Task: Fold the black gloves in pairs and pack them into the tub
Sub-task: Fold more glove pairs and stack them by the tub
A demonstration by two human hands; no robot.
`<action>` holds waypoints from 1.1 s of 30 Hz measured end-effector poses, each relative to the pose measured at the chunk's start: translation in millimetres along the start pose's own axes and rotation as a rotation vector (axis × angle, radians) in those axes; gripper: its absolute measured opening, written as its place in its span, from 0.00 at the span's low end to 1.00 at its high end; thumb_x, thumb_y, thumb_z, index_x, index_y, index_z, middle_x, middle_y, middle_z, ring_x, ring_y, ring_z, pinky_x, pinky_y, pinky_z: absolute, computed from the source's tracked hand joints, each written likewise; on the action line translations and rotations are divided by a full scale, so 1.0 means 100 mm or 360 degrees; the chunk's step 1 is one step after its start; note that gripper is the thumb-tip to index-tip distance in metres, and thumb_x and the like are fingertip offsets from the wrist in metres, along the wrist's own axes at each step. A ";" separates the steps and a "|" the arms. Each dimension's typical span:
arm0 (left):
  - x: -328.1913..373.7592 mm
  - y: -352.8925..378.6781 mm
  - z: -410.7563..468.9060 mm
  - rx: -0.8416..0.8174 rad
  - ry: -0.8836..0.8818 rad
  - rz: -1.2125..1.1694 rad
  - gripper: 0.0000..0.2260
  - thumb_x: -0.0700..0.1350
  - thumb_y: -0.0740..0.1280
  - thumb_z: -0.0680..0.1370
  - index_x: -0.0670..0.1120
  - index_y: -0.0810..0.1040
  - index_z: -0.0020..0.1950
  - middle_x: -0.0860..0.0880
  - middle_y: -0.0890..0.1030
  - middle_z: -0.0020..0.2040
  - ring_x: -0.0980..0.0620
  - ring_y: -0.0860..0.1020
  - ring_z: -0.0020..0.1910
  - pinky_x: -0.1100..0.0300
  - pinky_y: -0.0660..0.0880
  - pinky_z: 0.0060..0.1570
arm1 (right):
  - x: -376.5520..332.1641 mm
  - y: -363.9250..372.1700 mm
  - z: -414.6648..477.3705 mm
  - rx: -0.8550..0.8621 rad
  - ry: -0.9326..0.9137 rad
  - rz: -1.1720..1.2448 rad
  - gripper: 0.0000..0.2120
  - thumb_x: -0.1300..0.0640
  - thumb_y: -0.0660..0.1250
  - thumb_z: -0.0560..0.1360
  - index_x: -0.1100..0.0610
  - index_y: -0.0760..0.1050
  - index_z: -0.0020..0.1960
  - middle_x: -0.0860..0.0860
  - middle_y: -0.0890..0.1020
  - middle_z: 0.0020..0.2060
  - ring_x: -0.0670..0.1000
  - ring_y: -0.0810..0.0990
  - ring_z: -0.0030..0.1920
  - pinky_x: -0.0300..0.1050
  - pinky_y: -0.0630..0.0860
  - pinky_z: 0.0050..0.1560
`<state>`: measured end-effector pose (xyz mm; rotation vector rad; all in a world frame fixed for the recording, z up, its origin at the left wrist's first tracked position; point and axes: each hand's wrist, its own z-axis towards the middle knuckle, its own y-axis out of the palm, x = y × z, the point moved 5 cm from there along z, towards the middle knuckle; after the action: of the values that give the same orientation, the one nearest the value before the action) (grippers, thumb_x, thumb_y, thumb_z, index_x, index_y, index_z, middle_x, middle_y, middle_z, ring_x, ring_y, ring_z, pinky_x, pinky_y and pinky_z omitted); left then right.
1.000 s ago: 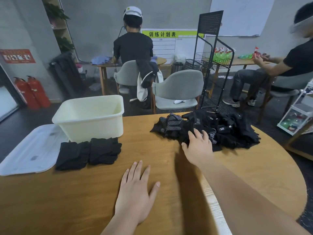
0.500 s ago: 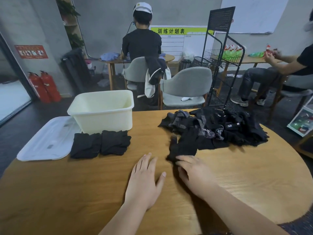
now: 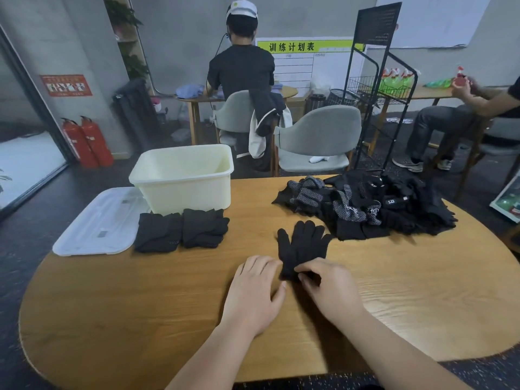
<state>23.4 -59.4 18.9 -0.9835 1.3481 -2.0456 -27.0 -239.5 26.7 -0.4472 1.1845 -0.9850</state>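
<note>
At frame centre, a black glove (image 3: 302, 244) is pinched at its cuff by the right hand (image 3: 330, 289), while the left hand (image 3: 253, 291) is laid flat alongside.

Black gloves (image 3: 302, 243), cream tub (image 3: 183, 178)

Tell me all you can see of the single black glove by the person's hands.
The glove is plain black and looks knitted. It lies flat on the wooden table, fingers spread and pointing away from the person, toward the pile of gloves. Its cuff is nearest the person: the right hand pinches it, and the left hand touches its edge with its fingertips.
</note>
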 end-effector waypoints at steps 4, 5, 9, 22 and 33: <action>-0.01 -0.03 0.00 0.0068 -0.0045 -0.0037 0.19 0.60 0.56 0.83 0.55 0.69 0.72 0.59 0.69 0.70 0.58 0.66 0.70 0.58 0.65 0.73 | 0.01 -0.14 0.23 0.0003 0.0343 0.0230 0.09 0.56 0.76 0.76 0.41 0.86 0.48 0.30 0.84 0.41 0.30 0.80 0.46 0.25 0.72 0.49; 0.00 -0.03 -0.01 0.0065 -0.0031 -0.0033 0.20 0.60 0.56 0.83 0.55 0.69 0.72 0.59 0.70 0.70 0.58 0.66 0.71 0.57 0.65 0.74 | -0.01 -0.20 0.30 0.0039 0.0370 0.0299 0.09 0.57 0.76 0.76 0.42 0.86 0.48 0.31 0.84 0.41 0.31 0.80 0.46 0.25 0.71 0.48; 0.05 0.01 -0.01 -0.0040 0.0154 -0.0014 0.24 0.61 0.54 0.84 0.57 0.70 0.78 0.62 0.68 0.77 0.59 0.60 0.78 0.56 0.59 0.78 | -0.11 -0.60 0.52 0.0457 0.0378 0.0747 0.10 0.62 0.75 0.77 0.47 0.87 0.51 0.38 0.87 0.45 0.38 0.84 0.47 0.33 0.77 0.54; 0.07 0.03 -0.03 -0.0060 0.0132 0.0083 0.24 0.63 0.53 0.84 0.57 0.73 0.77 0.58 0.69 0.73 0.56 0.62 0.75 0.55 0.60 0.78 | 0.57 -0.44 -0.41 0.0393 0.0606 -0.0559 0.18 0.56 0.73 0.75 0.50 0.78 0.64 0.52 0.77 0.66 0.60 0.72 0.67 0.60 0.73 0.65; 0.00 -0.01 -0.17 -0.0077 -0.0110 0.0274 0.24 0.61 0.49 0.86 0.58 0.76 0.76 0.58 0.74 0.68 0.55 0.70 0.68 0.54 0.63 0.75 | 0.31 -0.30 -0.39 0.0134 0.0191 -0.0794 0.16 0.47 0.66 0.77 0.47 0.83 0.62 0.46 0.79 0.55 0.52 0.74 0.56 0.55 0.72 0.62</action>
<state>9.6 -49.5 15.3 -0.9164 1.4009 -1.8434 -73.5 -273.4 17.6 -0.6407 1.1563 -1.5021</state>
